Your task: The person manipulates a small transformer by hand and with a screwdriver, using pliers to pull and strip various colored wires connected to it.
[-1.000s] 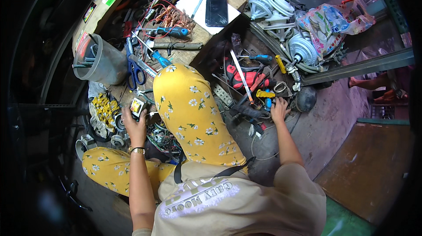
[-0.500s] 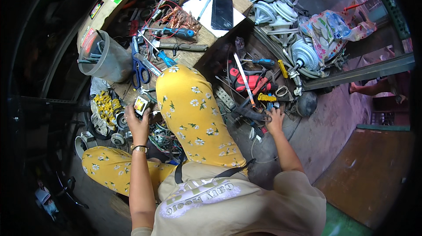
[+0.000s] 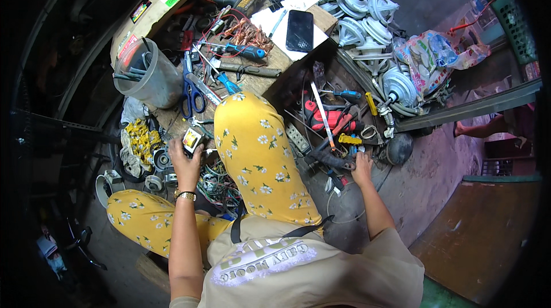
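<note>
My left hand (image 3: 185, 163) is closed round a small boxy part (image 3: 193, 141) with a yellow-and-white label, beside tangled wires (image 3: 219, 184) and left of my raised knee (image 3: 252, 136). My right hand (image 3: 362, 167) is down among the tools at right, fingers curled at a small blue item (image 3: 354, 150); what exactly it grips is too small to make out. Just above it lie a yellow-handled tool (image 3: 349, 139) and a red tool (image 3: 324, 114); a dark curved tool (image 3: 327, 158) is to its left.
The cluttered bench (image 3: 270, 81) carries a phone (image 3: 299, 31), scissors (image 3: 192, 98), drills and a plastic bucket (image 3: 143, 81). White plastic parts (image 3: 373, 21) and a bag (image 3: 430, 55) are at upper right. Another person's bare leg (image 3: 476, 127) shows at right, beyond a metal beam (image 3: 468, 107).
The camera view has shifted, so the bench and tools appear lower. My left hand keeps the labelled part. My right hand stays among the tools, with less of the blue item showing.
</note>
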{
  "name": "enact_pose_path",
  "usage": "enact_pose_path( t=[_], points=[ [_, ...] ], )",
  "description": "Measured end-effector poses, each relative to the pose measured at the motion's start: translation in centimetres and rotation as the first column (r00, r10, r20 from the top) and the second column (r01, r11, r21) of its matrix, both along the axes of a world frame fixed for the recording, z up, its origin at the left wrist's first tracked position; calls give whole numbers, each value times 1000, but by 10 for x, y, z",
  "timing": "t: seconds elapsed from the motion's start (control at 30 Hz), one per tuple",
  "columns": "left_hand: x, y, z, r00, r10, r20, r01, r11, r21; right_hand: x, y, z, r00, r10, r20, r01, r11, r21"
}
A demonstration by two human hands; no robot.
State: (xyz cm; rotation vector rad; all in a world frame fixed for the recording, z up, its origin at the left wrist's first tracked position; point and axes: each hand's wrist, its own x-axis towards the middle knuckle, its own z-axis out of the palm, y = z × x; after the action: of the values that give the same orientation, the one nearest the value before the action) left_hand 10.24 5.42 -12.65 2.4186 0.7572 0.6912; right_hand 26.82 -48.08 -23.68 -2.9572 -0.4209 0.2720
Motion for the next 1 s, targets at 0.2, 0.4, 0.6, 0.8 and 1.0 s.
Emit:
enact_pose_path(
  t=[0.2, 0.4, 0.6, 0.8, 1.0],
  points=[
    [0, 0, 3, 1000, 8, 5, -8, 1000, -24, 2, 16, 6, 990, 144, -3, -142, 971, -194],
    [-2, 4, 8, 999, 25, 29, -22, 995, -98, 9, -17, 0, 976, 167, 137, -177, 982, 67],
    [-4, 4, 7, 999, -18, 49, 19, 1000, -23, 9, -4, 18, 934, 331, 132, -335, 942, 9],
    [-9, 7, 7, 999, 1, 35, 1, 998, -61, 8, 5, 26, 955, 286, 78, -295, 946, 134],
    [0, 3, 8, 999, 25, 40, -24, 999, -26, 15, -38, -4, 929, 368, 24, -369, 925, 95]
  ],
)
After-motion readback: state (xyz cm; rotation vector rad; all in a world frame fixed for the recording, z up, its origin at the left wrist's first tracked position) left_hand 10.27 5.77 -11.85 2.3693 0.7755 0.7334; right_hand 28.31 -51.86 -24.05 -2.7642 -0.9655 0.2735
